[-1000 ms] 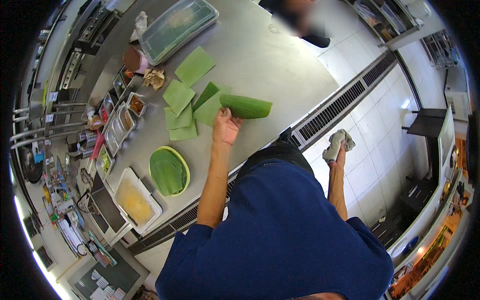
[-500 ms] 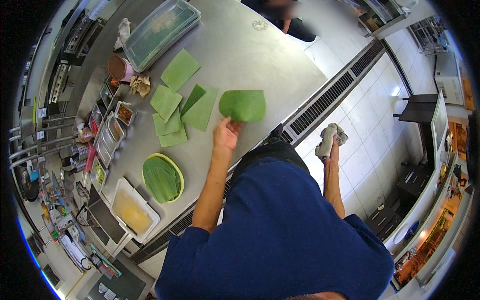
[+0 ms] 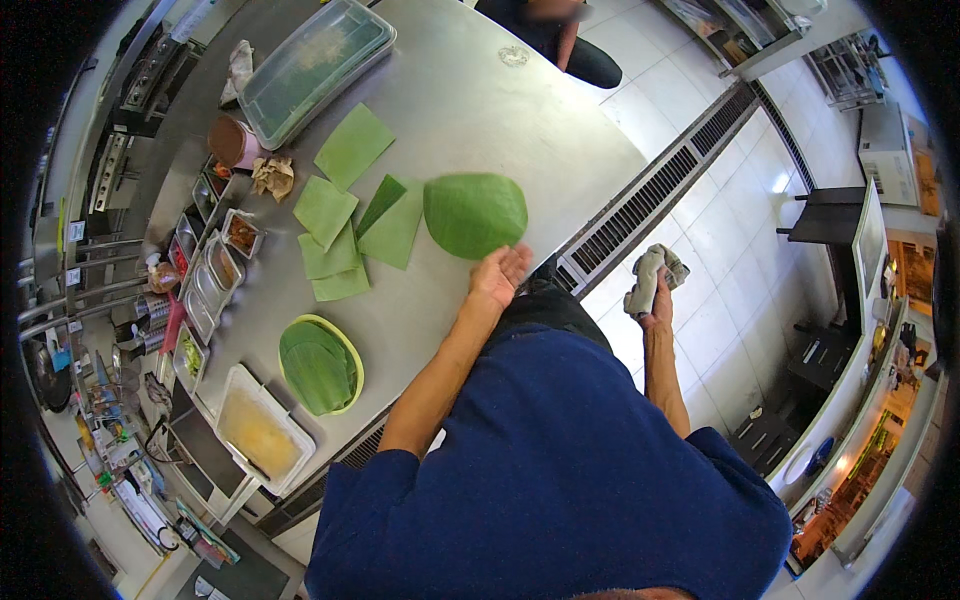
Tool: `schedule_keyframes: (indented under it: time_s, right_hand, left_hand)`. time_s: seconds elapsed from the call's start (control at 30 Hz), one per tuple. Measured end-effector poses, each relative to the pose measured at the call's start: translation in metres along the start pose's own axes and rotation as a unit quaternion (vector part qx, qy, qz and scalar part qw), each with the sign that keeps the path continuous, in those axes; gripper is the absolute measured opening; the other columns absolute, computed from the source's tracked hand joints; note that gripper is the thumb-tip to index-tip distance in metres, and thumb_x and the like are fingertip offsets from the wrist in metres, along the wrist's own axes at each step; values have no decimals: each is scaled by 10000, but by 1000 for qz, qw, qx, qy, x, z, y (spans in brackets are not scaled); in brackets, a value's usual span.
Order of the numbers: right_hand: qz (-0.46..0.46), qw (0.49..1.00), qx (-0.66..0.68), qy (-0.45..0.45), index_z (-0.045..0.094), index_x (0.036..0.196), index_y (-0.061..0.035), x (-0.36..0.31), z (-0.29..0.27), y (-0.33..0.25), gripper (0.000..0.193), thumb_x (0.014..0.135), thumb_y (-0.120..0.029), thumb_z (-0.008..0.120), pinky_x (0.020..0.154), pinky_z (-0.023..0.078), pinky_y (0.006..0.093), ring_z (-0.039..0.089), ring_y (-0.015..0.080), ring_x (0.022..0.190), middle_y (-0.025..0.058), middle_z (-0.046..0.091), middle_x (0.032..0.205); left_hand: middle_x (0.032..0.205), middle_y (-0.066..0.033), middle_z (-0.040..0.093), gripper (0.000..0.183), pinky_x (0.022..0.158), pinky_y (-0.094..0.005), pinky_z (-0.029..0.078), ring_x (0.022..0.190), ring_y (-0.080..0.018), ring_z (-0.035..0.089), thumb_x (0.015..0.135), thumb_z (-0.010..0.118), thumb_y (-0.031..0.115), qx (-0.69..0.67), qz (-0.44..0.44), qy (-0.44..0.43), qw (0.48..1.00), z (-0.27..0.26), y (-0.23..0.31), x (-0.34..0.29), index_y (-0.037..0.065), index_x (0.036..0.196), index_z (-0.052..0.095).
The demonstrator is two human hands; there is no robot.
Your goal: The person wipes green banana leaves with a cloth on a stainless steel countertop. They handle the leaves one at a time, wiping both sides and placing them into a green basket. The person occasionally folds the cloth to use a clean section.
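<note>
**Round leaf piece lifted at the desk edge**

A rounded green leaf piece is held up by the left hand, whose fingers are closed on its near edge; the piece is seen almost face-on, over the steel desk near its right edge. A second ago the same piece was seen rolled or folded into a long, narrow shape lying across the hand; half a second ago it was already opened into a broader oval. It is now spread fully, so the work in hand is judged to have passed from picking the leaf up to opening it out flat.

The right hand is kept off the desk, over the tiled floor, with its grip clamped on a crumpled grey cloth, as in both earlier pictures.

The cut leaf squares are left lying where they were, well to the left of the held piece, and the yellow-rimmed bowl lined with leaf is unchanged beside the white tray. The lidded clear container is seen at the far corner. The whole view is shifted slightly between the pictures.
</note>
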State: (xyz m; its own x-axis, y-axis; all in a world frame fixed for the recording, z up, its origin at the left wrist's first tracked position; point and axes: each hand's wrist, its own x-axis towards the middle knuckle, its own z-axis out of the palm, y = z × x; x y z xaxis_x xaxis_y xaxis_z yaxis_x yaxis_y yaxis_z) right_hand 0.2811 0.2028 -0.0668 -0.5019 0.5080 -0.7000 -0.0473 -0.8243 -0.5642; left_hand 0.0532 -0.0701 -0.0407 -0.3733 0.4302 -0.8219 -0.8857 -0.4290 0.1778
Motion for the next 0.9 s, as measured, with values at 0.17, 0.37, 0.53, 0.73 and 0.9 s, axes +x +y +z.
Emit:
schedule_keyframes:
  time_s: [0.17,0.37,0.53,0.73,0.9]
  right_hand:
    - [-22,1000,0,-17,616,1242,-72,6,2,-7,456,953,-420,680,678,570,360,670,200,803,64,695,992]
    - [-108,945,-309,-13,630,1242,15,-4,75,-14,505,897,-324,776,815,512,337,632,175,938,80,685,1079]
    - [-220,896,-383,-44,639,1209,-18,26,133,-9,495,916,-404,743,738,487,323,598,142,832,42,671,976]
    - [-455,711,-534,-50,654,1274,-71,34,234,11,435,904,-279,749,863,545,326,702,214,982,105,748,1069]
    - [-556,417,-692,-194,658,1122,-211,25,286,89,395,741,-217,762,795,471,418,645,282,887,75,620,985]
  left_hand:
    - [860,-145,726,164,729,-389,608,909,-284,723,935,657,168,442,89,20,893,-20,-10,-26,13,972,616]
    - [1160,-161,660,300,946,-525,459,1107,-337,610,880,675,292,758,533,133,353,-65,-1,-48,94,1106,665]
    - [1378,-177,501,510,1024,-601,337,1240,-341,476,894,643,346,787,558,95,246,-62,8,-25,129,1352,586]
    - [1406,-204,482,542,1059,-638,305,1278,-355,463,889,640,308,761,566,62,310,-36,-12,-7,155,1402,554]
    - [1387,-157,495,455,1081,-672,280,1273,-320,463,899,621,316,776,570,76,259,-52,-3,-5,190,1336,604]
